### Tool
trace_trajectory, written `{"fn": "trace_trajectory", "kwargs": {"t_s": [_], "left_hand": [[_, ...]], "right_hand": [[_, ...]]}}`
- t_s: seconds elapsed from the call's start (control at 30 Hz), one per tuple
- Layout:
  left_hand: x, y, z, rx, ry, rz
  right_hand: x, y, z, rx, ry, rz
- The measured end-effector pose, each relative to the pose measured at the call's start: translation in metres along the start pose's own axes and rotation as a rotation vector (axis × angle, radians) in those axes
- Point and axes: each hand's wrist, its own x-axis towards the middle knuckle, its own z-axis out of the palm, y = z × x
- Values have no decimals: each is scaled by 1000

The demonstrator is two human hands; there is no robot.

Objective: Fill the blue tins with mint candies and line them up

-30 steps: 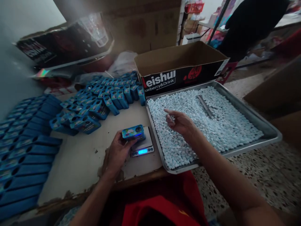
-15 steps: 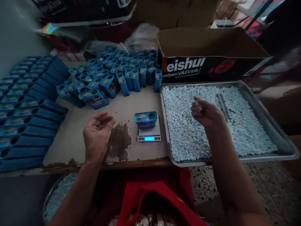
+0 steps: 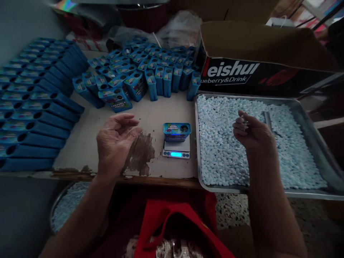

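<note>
A small blue tin (image 3: 176, 131) sits on top of a pocket scale (image 3: 176, 150) with a lit display, near the front edge of the table (image 3: 86, 143). Just left of it the left hand (image 3: 114, 141) hovers palm-up, fingers spread and empty. To the right, the right hand (image 3: 251, 130) hangs over a metal tray (image 3: 197, 150) filled with pale blue candies (image 3: 223, 143) – its fingertips are pinched together, though whether a candy sits between them cannot be told. A metal bar (image 3: 267, 118) lies on the candies. Behind stand many more blue tins (image 3: 150, 71) and a printed carton (image 3: 242, 71) – further tins (image 3: 32, 107) lie in rows at the left
</note>
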Motion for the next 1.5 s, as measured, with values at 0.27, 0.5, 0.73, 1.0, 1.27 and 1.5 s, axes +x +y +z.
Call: {"fn": "trace_trajectory", "kwargs": {"t_s": [0.27, 0.5, 0.73, 1.0, 1.27, 1.5], "left_hand": [[-5, 4, 7, 18, -27, -31], [-10, 8, 21, -29, -123, -52], [-11, -15, 48, 84, -281, -78], [20, 16, 99, 176, -457, 486], [33, 26, 150, 258, -374, 847], [25, 2, 151, 23, -353, 281]], "right_hand": [[-2, 0, 3, -27, 14, -63], [-5, -1, 11, 49, -14, -92], [-23, 2, 28, -255, -87, -271], [-28, 24, 63, -203, -125, -262], [-16, 31, 74, 382, -164, 329], [-16, 27, 59, 418, -220, 436]]}}
